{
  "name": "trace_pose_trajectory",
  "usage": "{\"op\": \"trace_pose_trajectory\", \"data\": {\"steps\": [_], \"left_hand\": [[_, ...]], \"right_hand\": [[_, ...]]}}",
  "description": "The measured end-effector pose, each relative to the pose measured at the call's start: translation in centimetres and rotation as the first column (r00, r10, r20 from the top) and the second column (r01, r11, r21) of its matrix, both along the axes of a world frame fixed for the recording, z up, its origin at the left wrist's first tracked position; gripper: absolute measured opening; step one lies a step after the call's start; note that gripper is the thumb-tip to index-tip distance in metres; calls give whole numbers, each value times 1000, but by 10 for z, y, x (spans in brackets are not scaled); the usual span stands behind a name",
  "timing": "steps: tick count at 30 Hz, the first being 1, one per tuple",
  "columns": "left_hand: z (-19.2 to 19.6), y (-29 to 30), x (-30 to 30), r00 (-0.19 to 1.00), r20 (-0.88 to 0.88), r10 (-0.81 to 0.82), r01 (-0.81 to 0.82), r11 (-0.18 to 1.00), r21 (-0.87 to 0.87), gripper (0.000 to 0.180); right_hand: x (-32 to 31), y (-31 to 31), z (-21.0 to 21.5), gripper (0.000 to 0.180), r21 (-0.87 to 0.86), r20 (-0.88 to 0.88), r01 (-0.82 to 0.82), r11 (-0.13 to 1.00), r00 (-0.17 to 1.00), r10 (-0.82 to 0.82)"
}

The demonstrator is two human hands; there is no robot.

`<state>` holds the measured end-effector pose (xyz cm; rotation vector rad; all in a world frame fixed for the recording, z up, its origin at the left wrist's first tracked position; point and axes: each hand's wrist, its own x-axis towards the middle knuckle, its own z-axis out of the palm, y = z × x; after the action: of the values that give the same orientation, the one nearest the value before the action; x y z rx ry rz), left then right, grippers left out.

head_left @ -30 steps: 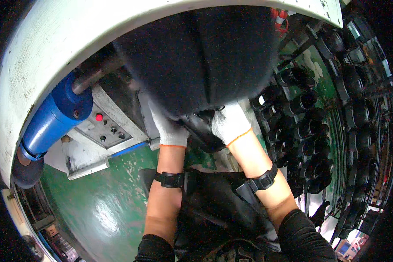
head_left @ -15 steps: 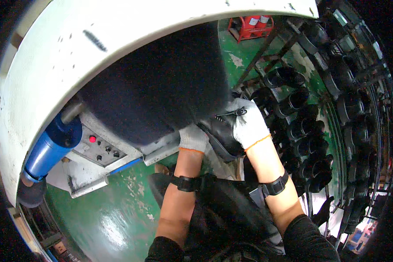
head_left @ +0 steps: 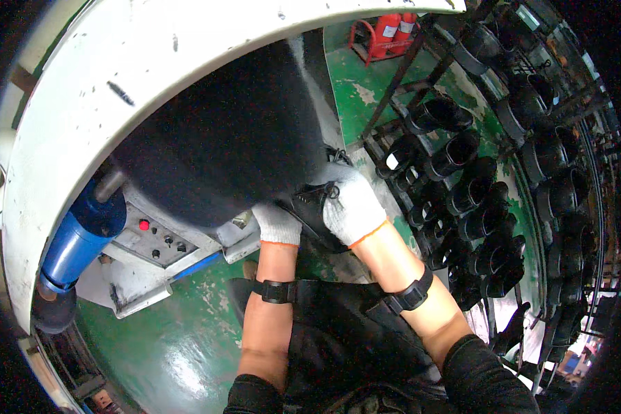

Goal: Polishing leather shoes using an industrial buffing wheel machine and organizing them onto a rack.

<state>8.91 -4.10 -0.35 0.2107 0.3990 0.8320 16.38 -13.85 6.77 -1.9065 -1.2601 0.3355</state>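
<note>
Both my hands wear white knit gloves and hold a black laced shoe [head_left: 312, 207] against a big dark round wheel [head_left: 221, 138] under a white curved hood [head_left: 117, 76]. My left hand [head_left: 277, 222] grips the shoe's near end from below. My right hand [head_left: 350, 201] is wrapped over its laced top. A black strap sits on each forearm. Most of the shoe is hidden by my hands.
A grey control box [head_left: 160, 243] with a red button and a blue cylinder [head_left: 79, 238] sit at the left. A metal rack [head_left: 490, 186] with several black shoes fills the right. Red extinguishers [head_left: 388, 31] stand at the back on the green floor [head_left: 179, 331].
My view has swung left and down, so hands and shoe now sit further right. Both hands keep their hold on the shoe at the wheel.
</note>
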Motion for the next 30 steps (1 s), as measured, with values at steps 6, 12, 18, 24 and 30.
{"op": "trace_pose_trajectory", "data": {"steps": [6, 12, 18, 24, 30], "left_hand": [[4, -7, -15, 991, 116, -62, 67, 997, -39, 60], [29, -22, -34, 963, 122, -240, 244, 970, -20, 71], [63, -50, -65, 841, 442, -312, 350, 937, -3, 68], [76, -110, -98, 803, 346, -486, 547, 831, -103, 97], [123, -194, -111, 914, -3, -406, 400, 901, 169, 71]], "right_hand": [[-34, -9, -8, 16, 300, -831, 268, 916, 544, 113], [-76, -14, 7, 18, 219, -950, 467, 857, 303, 78], [-127, -48, 46, 12, 258, -435, 237, 936, 894, -106], [-171, -120, 72, 15, 91, -88, 197, 976, 978, -189], [-175, -210, 112, 29, 104, -993, 619, 779, 113, 43]]}}
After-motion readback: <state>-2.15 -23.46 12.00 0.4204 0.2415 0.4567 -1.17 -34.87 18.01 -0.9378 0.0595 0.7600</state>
